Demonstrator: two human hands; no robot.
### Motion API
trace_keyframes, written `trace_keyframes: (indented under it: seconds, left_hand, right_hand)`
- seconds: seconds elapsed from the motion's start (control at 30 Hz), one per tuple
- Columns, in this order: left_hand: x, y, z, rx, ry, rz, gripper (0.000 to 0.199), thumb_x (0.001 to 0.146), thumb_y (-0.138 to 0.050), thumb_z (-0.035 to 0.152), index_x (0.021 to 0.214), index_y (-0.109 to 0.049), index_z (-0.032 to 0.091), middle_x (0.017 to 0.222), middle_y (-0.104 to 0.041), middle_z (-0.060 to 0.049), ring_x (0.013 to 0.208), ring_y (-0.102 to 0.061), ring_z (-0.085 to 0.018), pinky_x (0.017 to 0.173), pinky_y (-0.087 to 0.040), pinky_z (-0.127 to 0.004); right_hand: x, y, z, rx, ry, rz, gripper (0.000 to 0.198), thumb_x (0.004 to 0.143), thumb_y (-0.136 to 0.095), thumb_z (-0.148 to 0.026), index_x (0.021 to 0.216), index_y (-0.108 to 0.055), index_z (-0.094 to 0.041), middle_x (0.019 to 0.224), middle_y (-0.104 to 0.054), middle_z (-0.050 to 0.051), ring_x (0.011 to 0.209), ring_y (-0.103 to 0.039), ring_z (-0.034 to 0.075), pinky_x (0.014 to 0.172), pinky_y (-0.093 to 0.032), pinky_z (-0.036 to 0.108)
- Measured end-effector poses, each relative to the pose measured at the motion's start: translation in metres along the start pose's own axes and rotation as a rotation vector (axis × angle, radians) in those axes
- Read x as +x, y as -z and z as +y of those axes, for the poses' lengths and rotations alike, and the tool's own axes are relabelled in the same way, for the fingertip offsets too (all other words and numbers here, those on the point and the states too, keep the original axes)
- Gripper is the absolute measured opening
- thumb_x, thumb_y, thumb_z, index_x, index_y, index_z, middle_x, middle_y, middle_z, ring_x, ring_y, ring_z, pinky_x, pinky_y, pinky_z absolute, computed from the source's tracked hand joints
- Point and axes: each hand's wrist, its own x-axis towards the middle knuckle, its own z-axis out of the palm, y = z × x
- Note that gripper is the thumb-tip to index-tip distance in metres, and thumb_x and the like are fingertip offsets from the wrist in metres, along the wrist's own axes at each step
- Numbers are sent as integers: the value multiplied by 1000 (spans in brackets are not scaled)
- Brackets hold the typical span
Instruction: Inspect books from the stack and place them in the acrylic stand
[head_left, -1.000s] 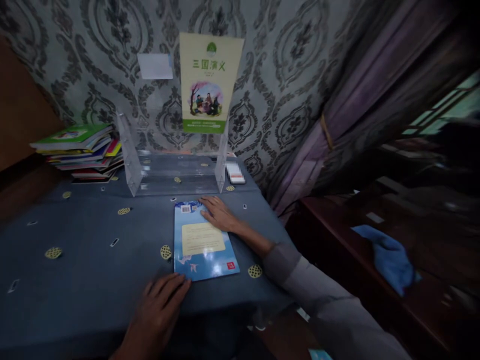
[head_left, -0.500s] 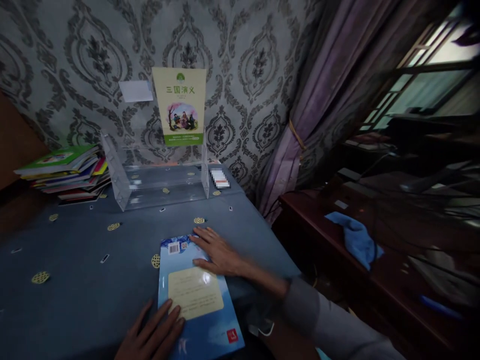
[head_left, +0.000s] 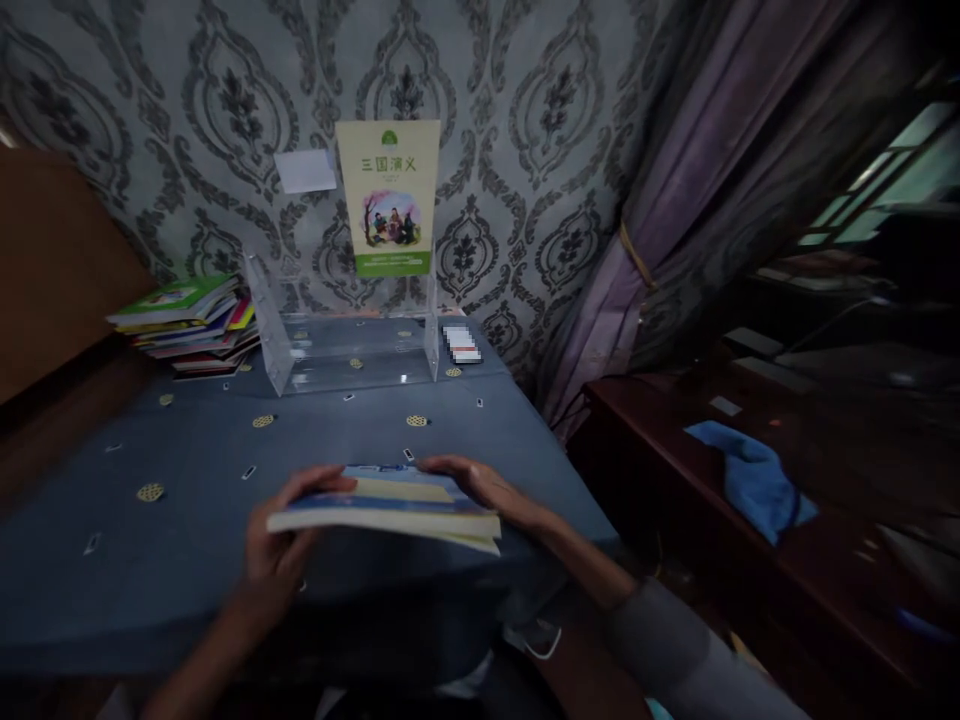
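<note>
A blue paperback book (head_left: 409, 522), its cover turned up with a cream panel on it, is held above the near part of the table, page edges facing me. My left hand (head_left: 276, 535) is closed on its left side, fingers on top and thumb underneath. On the right side my right hand (head_left: 484, 488) grips the far corner; part of its fingers is hidden by the book. Farther back stands a clear acrylic rack (head_left: 271, 325), with a cream and green book (head_left: 394, 200) upright on its top tier at the right.
A stack of books (head_left: 191, 325) lies left of the rack, and a small blurred-out item (head_left: 461, 343) to its right. The blue tablecloth (head_left: 202, 530) carries a seed-pod pattern. Beyond the table's right edge is a dark red desk (head_left: 637, 440) with a blue cloth (head_left: 757, 485).
The book has been lifted off the table and tilted, so its page edges face me. My left hand has gone from lying on the cover to gripping its side. The view has shifted left.
</note>
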Motion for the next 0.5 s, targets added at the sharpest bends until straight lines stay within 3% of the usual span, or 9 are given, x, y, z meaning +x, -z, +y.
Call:
trace_keyframes:
  seconds: [0.13,0.27,0.4,0.5]
  left_hand:
    - [35,-18,-6,-87,145,187,36,90,-63,53,102,-68,18,89,-73,-4,80,-67,-19,71,-53,-27]
    - [56,-35,-22,-96,138,241,42,92,-56,60,84,-63,19,75,-64,0,70,-58,-15,65,-49,-25]
    - [72,-40,-38,-109,93,236,36,94,-55,54,99,-61,20,86,-63,0,77,-57,-14,73,-50,-26]
    - [87,-38,-49,-163,155,220,36,95,-53,51,110,-62,19,94,-64,-2,80,-59,-15,74,-51,-26]
  right_hand:
    - [-6,-4,2,110,-10,41,82,79,-61,-77,143,-53,-26,144,-59,9,135,-52,29,116,-38,47]
    - [3,-11,6,-12,26,158,53,90,-61,-59,129,-65,-24,129,-68,7,124,-61,27,112,-42,47]
    - [16,-12,13,-34,84,249,45,93,-58,-57,119,-70,-22,118,-73,6,112,-67,26,106,-47,45]
    - [23,-11,14,7,63,277,46,89,-62,-59,115,-70,-21,111,-75,7,106,-69,26,101,-51,45]
